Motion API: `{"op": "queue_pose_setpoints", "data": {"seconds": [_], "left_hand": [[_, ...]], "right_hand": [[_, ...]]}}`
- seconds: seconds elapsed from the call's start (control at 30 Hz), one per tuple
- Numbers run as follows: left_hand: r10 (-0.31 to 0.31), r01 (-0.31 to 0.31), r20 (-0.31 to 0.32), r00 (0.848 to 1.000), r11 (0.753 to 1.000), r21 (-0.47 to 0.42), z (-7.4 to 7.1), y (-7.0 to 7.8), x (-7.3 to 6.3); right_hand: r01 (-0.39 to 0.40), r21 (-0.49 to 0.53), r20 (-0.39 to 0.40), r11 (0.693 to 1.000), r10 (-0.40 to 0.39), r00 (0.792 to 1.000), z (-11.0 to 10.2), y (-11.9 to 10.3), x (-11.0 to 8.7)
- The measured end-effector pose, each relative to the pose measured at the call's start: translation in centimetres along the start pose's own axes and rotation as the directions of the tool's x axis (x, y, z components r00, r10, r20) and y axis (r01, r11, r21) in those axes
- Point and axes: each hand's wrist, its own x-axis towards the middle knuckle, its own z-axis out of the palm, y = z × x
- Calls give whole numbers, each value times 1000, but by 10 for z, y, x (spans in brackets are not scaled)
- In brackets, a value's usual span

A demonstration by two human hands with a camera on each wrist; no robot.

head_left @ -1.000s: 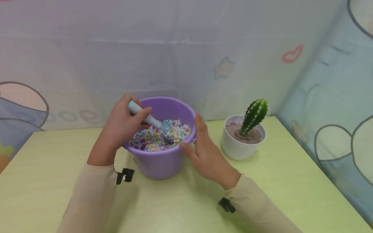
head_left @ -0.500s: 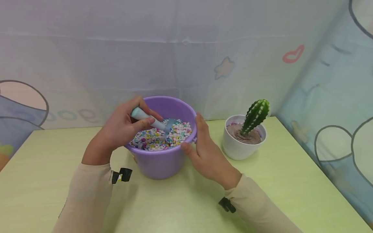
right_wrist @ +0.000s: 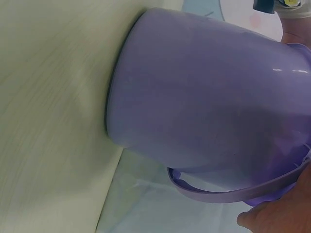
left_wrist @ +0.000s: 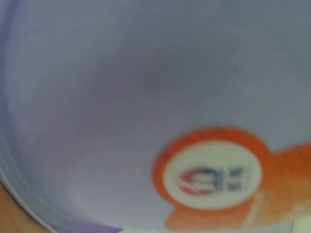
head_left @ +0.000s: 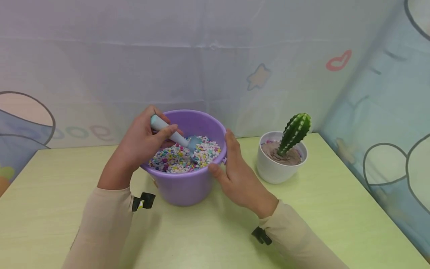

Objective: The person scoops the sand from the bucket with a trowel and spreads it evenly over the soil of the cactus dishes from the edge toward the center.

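My left hand [head_left: 139, 140] holds a light blue toy shovel [head_left: 178, 137] by its handle, above the left rim of a purple bucket [head_left: 183, 188]. The shovel slants down to the right, its blade on the small multicoloured pellets [head_left: 174, 158] inside. On the bucket's right side my right hand [head_left: 243, 179] holds the wall near the rim, thumb in front and fingers along the side. The left wrist view is filled by the bucket wall with an orange-edged sticker [left_wrist: 211, 174]. In the right wrist view the bucket's carrying handle [right_wrist: 228, 195] hangs below my right hand.
A white pot [head_left: 273, 168] with a green cactus [head_left: 295, 132] in brown filling stands right of the bucket, close to my right hand. The pale green table [head_left: 188, 239] ends at a printed cloth backdrop [head_left: 134, 74] behind and at the right.
The shovel dipped slightly into the pellets, then its handle rose again and its blade now shows more. My left hand moved with it. My right hand, bucket and cactus pot stayed in place.
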Motion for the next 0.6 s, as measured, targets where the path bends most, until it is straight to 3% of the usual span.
{"op": "queue_pose_setpoints", "data": {"seconds": [0.23,0.43,0.6], "left_hand": [[53,-51,56,997,998,-41,-2,-4,-3],[153,-149,107,982,988,-41,-6,-6,-4],[187,-185,130,974,982,-28,-7,-8,-4]], "right_hand": [[-12,1,4,1000,12,1000,0,0,-1],[-9,3,-1,1000,9,1000,-1,-1,0],[-21,5,8,1000,21,1000,-1,0,0]]}}
